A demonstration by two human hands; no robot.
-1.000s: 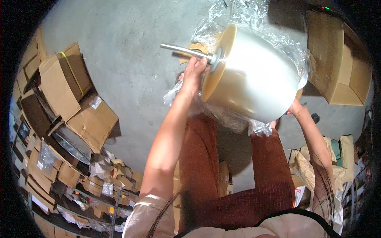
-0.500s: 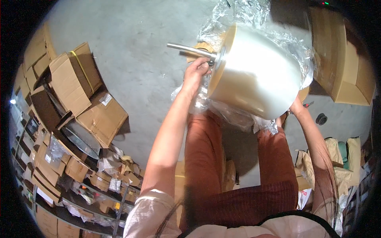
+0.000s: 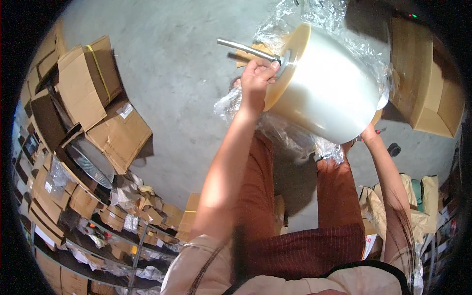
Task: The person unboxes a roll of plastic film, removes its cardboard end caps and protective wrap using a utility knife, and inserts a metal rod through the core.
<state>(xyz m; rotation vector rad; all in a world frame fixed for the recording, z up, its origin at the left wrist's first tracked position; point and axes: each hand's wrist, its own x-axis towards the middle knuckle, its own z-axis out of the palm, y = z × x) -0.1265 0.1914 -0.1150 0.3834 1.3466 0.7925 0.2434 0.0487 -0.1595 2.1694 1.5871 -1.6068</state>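
A large roll of glossy, pale film (image 3: 339, 83) with a tan end face lies tilted over crumpled clear plastic wrap (image 3: 290, 135) in front of my legs. From its core, a bare metal shaft (image 3: 241, 46) sticks out to the upper left, with a collar where it meets the roll. My left hand (image 3: 256, 81) is closed at that collar, thumb and fingers curled against the shaft's base. Toward the roll's lower right end, my right hand (image 3: 366, 133) touches its edge; its fingers are mostly hidden behind the roll.
An opened cardboard box (image 3: 427, 83) stands at the right, near a small black ring-like part (image 3: 394, 149). Flattened cartons (image 3: 118, 132) lean at the left, above shelves (image 3: 110, 273) of packed goods. Brown paper-wrapped bundles (image 3: 430, 201) sit at lower right. Grey floor (image 3: 167, 59) lies between.
My left hand has shifted up and right, its fingers now higher over the collar. The roll and shaft appear slightly further right, and the whole view has turned a little.
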